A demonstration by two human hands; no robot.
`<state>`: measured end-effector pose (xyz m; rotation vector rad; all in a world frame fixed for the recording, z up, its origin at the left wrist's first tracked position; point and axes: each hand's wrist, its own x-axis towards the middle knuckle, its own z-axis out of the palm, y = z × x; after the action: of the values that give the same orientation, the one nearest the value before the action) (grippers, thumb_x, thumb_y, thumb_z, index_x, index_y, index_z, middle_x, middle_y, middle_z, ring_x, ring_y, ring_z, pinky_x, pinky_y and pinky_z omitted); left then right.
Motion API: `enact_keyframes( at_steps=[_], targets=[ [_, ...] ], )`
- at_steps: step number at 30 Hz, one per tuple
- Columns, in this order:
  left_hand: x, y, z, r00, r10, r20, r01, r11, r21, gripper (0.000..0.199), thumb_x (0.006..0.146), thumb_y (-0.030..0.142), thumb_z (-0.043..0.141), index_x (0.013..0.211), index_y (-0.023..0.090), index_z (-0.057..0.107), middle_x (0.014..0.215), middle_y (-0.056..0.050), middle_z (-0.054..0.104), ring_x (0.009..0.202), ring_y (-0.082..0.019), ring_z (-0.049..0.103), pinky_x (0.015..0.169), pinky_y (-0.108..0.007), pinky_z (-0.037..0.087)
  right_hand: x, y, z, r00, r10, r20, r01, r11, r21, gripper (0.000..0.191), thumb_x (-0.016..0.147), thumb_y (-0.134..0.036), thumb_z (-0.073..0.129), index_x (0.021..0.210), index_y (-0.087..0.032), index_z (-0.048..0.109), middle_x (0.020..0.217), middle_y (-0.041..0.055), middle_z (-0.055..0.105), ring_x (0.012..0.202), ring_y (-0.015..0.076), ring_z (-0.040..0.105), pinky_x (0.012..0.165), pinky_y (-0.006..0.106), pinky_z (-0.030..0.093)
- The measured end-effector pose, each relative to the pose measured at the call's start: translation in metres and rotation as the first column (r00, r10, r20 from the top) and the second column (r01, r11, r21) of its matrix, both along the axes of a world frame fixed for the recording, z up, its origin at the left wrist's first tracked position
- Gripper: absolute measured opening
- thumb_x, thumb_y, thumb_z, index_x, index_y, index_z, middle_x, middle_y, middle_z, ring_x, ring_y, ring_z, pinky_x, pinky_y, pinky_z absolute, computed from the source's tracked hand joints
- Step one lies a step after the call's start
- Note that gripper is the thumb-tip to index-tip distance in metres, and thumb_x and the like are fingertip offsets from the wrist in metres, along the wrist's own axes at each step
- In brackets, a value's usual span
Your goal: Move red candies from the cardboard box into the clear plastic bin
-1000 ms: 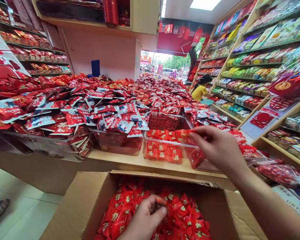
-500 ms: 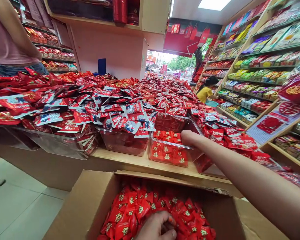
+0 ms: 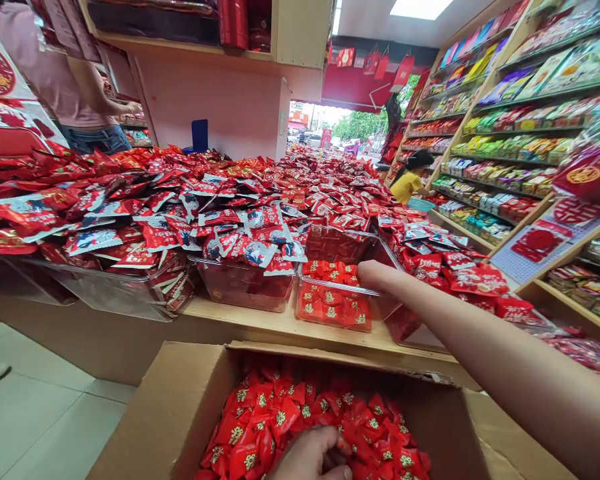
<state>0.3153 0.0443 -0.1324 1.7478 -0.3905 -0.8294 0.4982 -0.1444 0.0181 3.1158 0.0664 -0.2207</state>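
My left hand (image 3: 315,455) is in an open cardboard box (image 3: 183,400), its fingers curled over a heap of small red packets (image 3: 260,413) with gold characters. Whether it pinches one of them is hidden. From the right my right arm (image 3: 460,327) reaches over to a clear plastic bin (image 3: 335,323) on the wooden ledge. My right hand (image 3: 373,275) is at the bin's right side, next to the red packets (image 3: 330,297) lined up inside; its fingers are out of sight.
Clear bins heaped with red and white packets (image 3: 260,230) flank the bin along the wooden ledge (image 3: 275,323). A person in pink (image 3: 50,80) stands at the back left; one in yellow (image 3: 407,187) is farther off on the right, beside stocked shelves (image 3: 520,133).
The view has shifted slightly. My hands keep nearly the same places, the left still in the box and the right at the bin. The person in pink has moved right.
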Motion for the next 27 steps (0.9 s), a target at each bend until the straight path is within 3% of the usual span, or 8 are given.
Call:
enact_keyframes(
  at_steps=[6,10,12,14,17,19,23,27],
  targets=[
    [0.001,-0.004,0.005,0.986,0.152,-0.072,-0.163,0.968,-0.189,0.019,0.067,0.031,0.057,0.080,0.017,0.062,0.063,0.000,0.057,0.062,-0.013,0.052,0.059,-0.024,0.040,-0.033,-0.002,0.046,0.966,-0.065,0.252,-0.009,0.960,0.279,0.009,0.071,-0.024,0.050,0.067,-0.015,0.052,0.061,0.0015,0.058,0.056,0.0113,0.053,0.049,0.020,0.038],
    [0.000,-0.003,0.027,0.915,0.317,-0.248,-0.402,0.746,-0.531,0.040,0.066,0.039,0.062,0.102,0.023,0.057,0.102,-0.011,0.062,0.076,-0.019,0.061,0.072,-0.034,0.045,-0.100,0.020,0.046,0.973,-0.092,0.211,-0.124,0.562,0.818,0.015,0.067,-0.028,0.054,0.061,-0.017,0.046,0.051,-0.0036,0.050,0.044,0.0066,0.042,0.041,0.017,0.033],
    [0.000,-0.002,0.037,0.870,0.334,-0.362,-0.493,0.608,-0.622,0.049,0.064,0.041,0.064,0.110,0.029,0.052,0.118,-0.011,0.054,0.080,-0.022,0.062,0.070,-0.035,0.047,-0.135,0.038,0.023,0.995,0.015,0.098,-0.094,0.468,0.879,0.014,0.066,-0.023,0.054,0.058,-0.016,0.046,0.052,-0.0031,0.050,0.046,0.0070,0.043,0.042,0.017,0.033],
    [0.002,-0.002,0.040,0.812,0.360,-0.460,-0.584,0.507,-0.634,0.046,0.062,0.041,0.066,0.105,0.028,0.057,0.113,-0.008,0.059,0.081,-0.022,0.062,0.069,-0.033,0.048,-0.161,0.053,-0.008,0.997,0.070,0.030,-0.060,0.476,0.878,0.011,0.068,-0.020,0.051,0.059,-0.016,0.046,0.055,-0.0021,0.052,0.049,0.0078,0.043,0.044,0.018,0.033],
    [0.007,-0.005,0.036,0.749,0.432,-0.502,-0.661,0.442,-0.606,0.026,0.061,0.036,0.068,0.084,0.024,0.066,0.082,-0.002,0.069,0.074,-0.016,0.061,0.069,-0.026,0.047,-0.178,0.060,-0.040,0.992,0.103,0.077,-0.124,0.625,0.771,0.010,0.068,-0.015,0.048,0.059,-0.017,0.047,0.057,-0.0017,0.052,0.051,0.0091,0.043,0.046,0.019,0.032],
    [0.009,-0.006,0.034,0.744,0.457,-0.488,-0.668,0.471,-0.576,0.018,0.061,0.032,0.069,0.077,0.023,0.066,0.074,0.001,0.068,0.067,-0.012,0.059,0.064,-0.022,0.048,-0.178,0.056,-0.044,0.990,0.093,0.110,-0.144,0.676,0.723,0.004,0.068,-0.017,0.051,0.065,-0.017,0.051,0.059,-0.0014,0.053,0.053,0.0099,0.044,0.047,0.020,0.033],
    [0.009,-0.003,0.039,0.822,0.485,-0.297,-0.562,0.611,-0.557,0.015,0.066,0.030,0.064,0.077,0.019,0.063,0.066,0.001,0.064,0.059,-0.011,0.056,0.055,-0.019,0.046,-0.173,0.052,-0.034,0.984,0.136,0.115,-0.175,0.618,0.766,0.024,0.072,-0.026,0.055,0.096,-0.020,0.055,0.077,0.0021,0.061,0.061,0.0122,0.052,0.054,0.021,0.041],
    [0.008,0.003,0.046,0.811,0.549,-0.201,-0.565,0.649,-0.509,0.021,0.066,0.035,0.063,0.077,0.018,0.060,0.066,0.001,0.061,0.057,-0.012,0.056,0.055,-0.021,0.045,-0.172,0.054,-0.018,0.961,0.252,0.115,-0.259,0.666,0.700,0.014,0.074,-0.015,0.051,0.077,-0.021,0.063,0.069,0.0006,0.064,0.064,0.0133,0.057,0.060,0.022,0.044]
  ],
)
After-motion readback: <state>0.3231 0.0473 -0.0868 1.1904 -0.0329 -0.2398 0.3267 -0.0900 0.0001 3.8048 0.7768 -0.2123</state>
